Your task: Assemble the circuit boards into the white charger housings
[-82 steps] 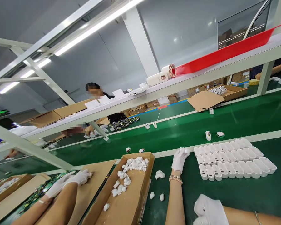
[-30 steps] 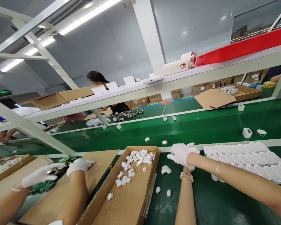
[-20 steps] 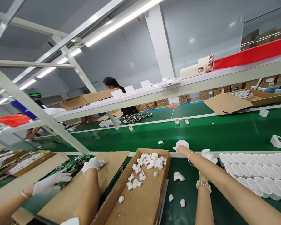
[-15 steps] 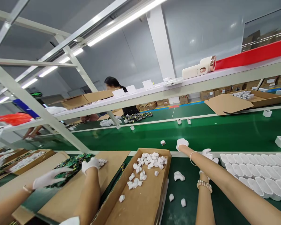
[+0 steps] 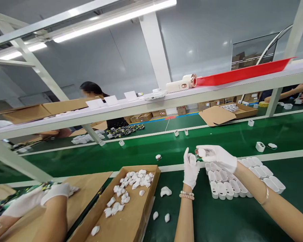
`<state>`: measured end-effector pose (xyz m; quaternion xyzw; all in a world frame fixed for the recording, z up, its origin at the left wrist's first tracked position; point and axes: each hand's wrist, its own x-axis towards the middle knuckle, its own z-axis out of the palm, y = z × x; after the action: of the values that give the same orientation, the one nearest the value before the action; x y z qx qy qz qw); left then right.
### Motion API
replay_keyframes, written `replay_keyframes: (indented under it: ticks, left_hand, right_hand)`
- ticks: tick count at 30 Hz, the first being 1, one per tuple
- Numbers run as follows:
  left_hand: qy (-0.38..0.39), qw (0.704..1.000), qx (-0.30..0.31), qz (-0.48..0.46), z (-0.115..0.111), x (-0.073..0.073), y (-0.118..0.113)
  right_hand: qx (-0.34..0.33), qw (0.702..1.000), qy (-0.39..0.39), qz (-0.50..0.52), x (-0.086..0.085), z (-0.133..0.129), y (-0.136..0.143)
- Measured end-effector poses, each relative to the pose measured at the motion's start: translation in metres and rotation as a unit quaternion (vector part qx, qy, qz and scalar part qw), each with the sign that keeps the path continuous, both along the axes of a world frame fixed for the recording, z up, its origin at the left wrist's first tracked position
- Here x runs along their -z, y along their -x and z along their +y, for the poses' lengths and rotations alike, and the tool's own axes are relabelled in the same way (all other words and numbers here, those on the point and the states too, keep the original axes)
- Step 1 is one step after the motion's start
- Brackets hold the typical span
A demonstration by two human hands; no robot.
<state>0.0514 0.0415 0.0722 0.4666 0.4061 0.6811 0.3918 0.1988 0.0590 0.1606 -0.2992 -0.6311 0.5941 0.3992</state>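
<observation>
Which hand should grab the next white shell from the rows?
Probably the right hand: it hovers directly over the rows of white shells while pinching a small part. The left hand stands beside the rows' left end, already holding a white shell upright.

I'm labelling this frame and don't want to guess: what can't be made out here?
- Small part in the right hand: mostly covered by the gloved fingers.
- White piece in the left hand: too small to show its shape.
- Co-worker's gloved hands, lower left: blurred; what they grasp is unclear.
- Cardboard box: cut off by the bottom edge.
</observation>
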Motion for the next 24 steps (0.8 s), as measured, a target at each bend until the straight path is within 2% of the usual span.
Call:
replay_keyframes:
  ticks: [2, 5, 7, 9, 10, 13, 16, 19, 24]
  left_hand:
    - [-0.030, 0.999, -0.006, 0.029, 0.005, -0.013, -0.009]
    - [-0.053, 0.996, 0.016, 0.071, -0.007, -0.034, -0.017]
    - [-0.038, 0.992, 0.069, 0.101, -0.022, -0.045, -0.015]
    - [0.018, 0.977, 0.175, 0.119, -0.035, -0.052, -0.008]
    - [0.041, 0.969, 0.219, 0.104, -0.040, -0.054, -0.003]
    - [0.072, 0.960, 0.252, 0.099, -0.048, -0.056, 0.011]
    - [0.097, 0.960, 0.248, 0.093, -0.054, -0.055, 0.020]
    - [0.122, 0.959, 0.241, 0.080, -0.061, -0.055, 0.023]
    - [0.156, 0.958, 0.235, 0.057, -0.066, -0.055, 0.026]
  right_hand:
    - [0.030, 0.999, -0.033, 0.000, 0.003, -0.019, -0.029]
    - [0.098, 0.988, -0.118, -0.016, 0.002, -0.042, -0.054]
    - [0.108, 0.981, -0.163, -0.006, -0.005, -0.053, -0.062]
    - [0.092, 0.973, -0.210, 0.001, -0.016, -0.062, -0.068]
    - [0.084, 0.967, -0.242, -0.005, -0.020, -0.065, -0.071]
    - [0.068, 0.941, -0.327, -0.054, -0.029, -0.076, -0.079]
    - [0.066, 0.924, -0.365, -0.096, -0.028, -0.085, -0.081]
    - [0.076, 0.919, -0.377, -0.082, -0.026, -0.093, -0.076]
    - [0.017, 0.915, -0.402, -0.039, -0.037, -0.096, -0.065]
